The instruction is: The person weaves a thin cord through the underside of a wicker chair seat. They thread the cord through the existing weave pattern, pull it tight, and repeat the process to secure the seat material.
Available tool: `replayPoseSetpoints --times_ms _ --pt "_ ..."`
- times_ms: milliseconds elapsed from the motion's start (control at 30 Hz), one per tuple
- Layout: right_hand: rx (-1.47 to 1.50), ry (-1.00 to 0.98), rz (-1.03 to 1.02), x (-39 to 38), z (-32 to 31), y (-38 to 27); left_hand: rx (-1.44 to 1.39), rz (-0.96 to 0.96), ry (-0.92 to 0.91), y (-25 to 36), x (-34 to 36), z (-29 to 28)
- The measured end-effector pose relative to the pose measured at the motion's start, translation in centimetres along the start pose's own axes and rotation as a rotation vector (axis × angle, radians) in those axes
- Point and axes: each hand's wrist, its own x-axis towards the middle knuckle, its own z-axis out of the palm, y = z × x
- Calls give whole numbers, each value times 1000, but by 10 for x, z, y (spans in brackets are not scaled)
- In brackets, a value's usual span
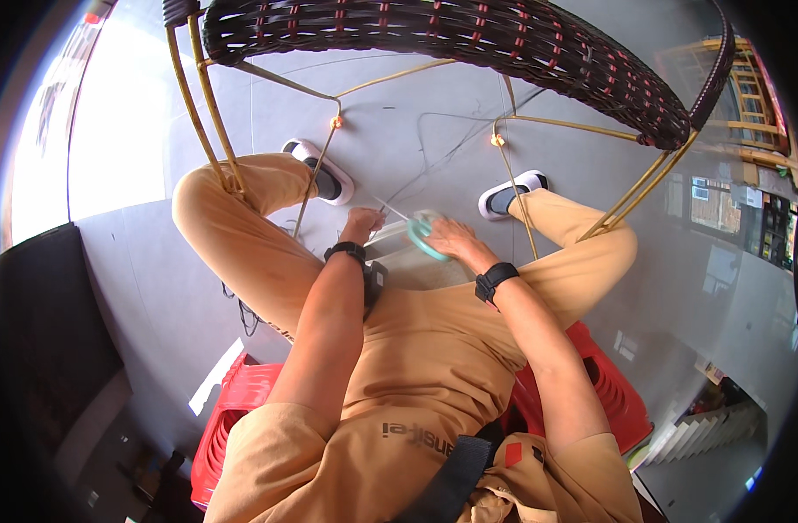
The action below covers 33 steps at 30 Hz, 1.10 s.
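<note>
I sit with my knees apart beneath a woven dark-brown and red wicker piece [451, 39] on thin gold metal rods [573, 122]. My left hand [362, 225] is closed in a pinch on a thin strand [382, 212] between my legs. My right hand [451, 237] is wrapped round the teal handles of scissors [425, 240], whose pale blade points toward my left hand and is partly blurred. A light mat or board [429, 272] lies under my hands, in front of my lap.
Red plastic stools [238, 392] are under me. Gray floor tiles [129, 296] carry loose dark strands [242, 309]. A dark panel [46, 322] stands at left, wooden furniture [747, 87] at upper right, and a bright opening at far left.
</note>
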Motion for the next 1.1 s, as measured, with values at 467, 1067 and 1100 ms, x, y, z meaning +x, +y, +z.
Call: replayPoseSetpoints --times_ms 467,1067,1100 --pt "-76 227 90 -169 -70 32 525 748 479 101 -2 11" --pt "607 1358 2108 -628 209 240 490 291 -600 165 -134 61" --pt "738 1371 2005 -627 218 238 477 296 -590 172 -146 61"
